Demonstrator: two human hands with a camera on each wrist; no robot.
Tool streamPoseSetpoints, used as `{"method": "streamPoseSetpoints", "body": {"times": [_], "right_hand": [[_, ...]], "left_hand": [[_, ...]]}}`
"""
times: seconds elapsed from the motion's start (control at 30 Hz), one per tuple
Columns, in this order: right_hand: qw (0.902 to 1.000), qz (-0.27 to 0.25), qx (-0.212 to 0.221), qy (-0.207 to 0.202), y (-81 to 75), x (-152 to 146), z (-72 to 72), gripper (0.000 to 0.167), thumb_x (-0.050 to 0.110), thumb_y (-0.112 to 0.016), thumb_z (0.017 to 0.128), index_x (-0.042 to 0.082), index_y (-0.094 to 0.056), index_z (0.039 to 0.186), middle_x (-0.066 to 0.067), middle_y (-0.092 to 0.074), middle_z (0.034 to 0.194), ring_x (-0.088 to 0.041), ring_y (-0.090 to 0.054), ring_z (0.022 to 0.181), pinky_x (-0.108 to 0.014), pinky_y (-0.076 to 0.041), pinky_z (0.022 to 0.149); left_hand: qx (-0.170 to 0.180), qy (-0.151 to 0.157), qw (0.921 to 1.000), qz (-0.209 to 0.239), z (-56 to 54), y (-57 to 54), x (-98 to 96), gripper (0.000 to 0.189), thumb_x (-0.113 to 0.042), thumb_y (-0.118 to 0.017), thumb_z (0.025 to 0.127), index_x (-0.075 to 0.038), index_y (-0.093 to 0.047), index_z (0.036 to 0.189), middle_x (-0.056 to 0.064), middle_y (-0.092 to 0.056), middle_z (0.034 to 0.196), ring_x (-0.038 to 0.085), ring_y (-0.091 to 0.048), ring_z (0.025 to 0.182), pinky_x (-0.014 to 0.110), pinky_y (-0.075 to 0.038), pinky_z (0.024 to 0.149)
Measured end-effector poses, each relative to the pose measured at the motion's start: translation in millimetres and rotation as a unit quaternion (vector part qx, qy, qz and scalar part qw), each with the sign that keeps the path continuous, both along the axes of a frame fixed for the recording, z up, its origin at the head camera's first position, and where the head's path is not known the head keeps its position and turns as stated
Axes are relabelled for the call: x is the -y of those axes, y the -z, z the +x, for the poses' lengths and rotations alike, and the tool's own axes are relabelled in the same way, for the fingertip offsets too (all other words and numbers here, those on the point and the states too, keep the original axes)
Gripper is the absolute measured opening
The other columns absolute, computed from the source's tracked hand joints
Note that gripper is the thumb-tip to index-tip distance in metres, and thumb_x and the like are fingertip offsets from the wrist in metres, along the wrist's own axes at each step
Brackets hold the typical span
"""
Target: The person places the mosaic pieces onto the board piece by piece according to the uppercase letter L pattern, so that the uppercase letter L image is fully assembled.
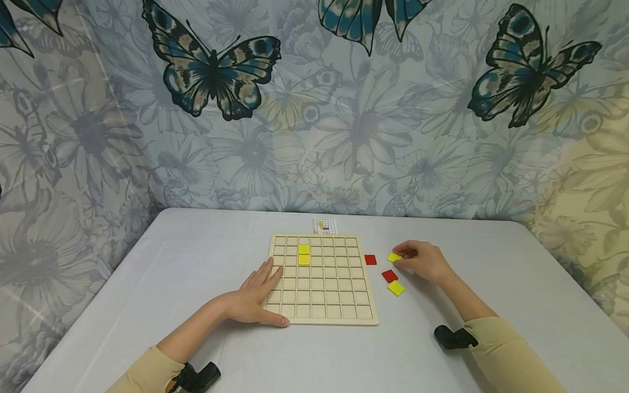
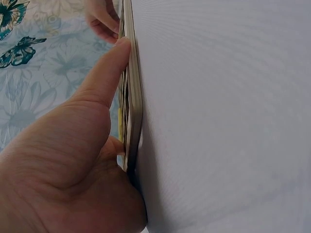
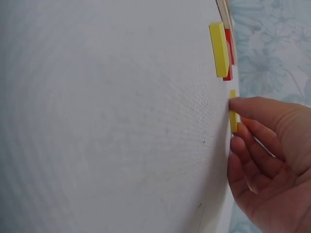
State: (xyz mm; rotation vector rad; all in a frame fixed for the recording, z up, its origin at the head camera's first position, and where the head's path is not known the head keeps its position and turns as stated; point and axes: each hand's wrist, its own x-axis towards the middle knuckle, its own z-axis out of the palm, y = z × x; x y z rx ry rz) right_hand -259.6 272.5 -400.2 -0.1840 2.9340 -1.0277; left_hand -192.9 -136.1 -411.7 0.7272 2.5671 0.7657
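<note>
A pale wooden grid board (image 1: 331, 301) lies on the white table, with two yellow square tiles (image 1: 304, 260) seated one below the other in its upper left part. My left hand (image 1: 251, 298) rests along the board's left side, fingers spread, the thumb on its near edge. To the right of the board, my right hand (image 1: 424, 261) pinches a yellow tile (image 3: 233, 121) between thumb and fingers, at the tabletop. Nearer to me lie a red tile (image 1: 390, 276) and another yellow tile (image 1: 396, 288), touching. One more red tile (image 1: 370, 260) lies beside the board's right edge.
A small printed card with a coloured grid (image 1: 324, 226) lies just beyond the board's far edge. Behind the white table (image 1: 188, 244) hangs a cloth backdrop (image 1: 358, 134) with butterflies and flowers. Each wrist carries a black camera mount (image 1: 452, 338).
</note>
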Motion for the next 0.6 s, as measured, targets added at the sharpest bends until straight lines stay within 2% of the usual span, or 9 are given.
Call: {"method": "streamPoseSetpoints", "body": {"times": [0.23,0.6], "right_hand": [[0.9999,-0.004,-0.015,-0.004,-3.2,5,2.3,0.035,0.017,-0.076,0.084,-0.002,-0.067,0.113,-0.011,-0.066,0.097,-0.026,-0.058,0.089,-0.03,-0.05,0.072],[0.999,-0.04,-0.012,-0.012,-4.0,31,6.9,0.035,0.025,-0.077,0.084,0.006,-0.07,0.113,-0.005,-0.068,0.099,-0.023,-0.061,0.095,-0.03,-0.05,0.073]], "left_hand": [[-0.001,0.001,1.0,0.002,0.2,-0.8,0.0,0.115,-0.055,-0.074,0.08,-0.001,-0.007,0.156,0.022,0.014,0.16,0.034,0.012,0.147,0.051,0.001,0.117],[0.0,0.002,1.0,0.003,1.0,-2.3,0.0,0.115,-0.054,-0.074,0.08,0.0,-0.007,0.156,0.022,0.014,0.159,0.034,0.012,0.147,0.051,0.001,0.117]]}}
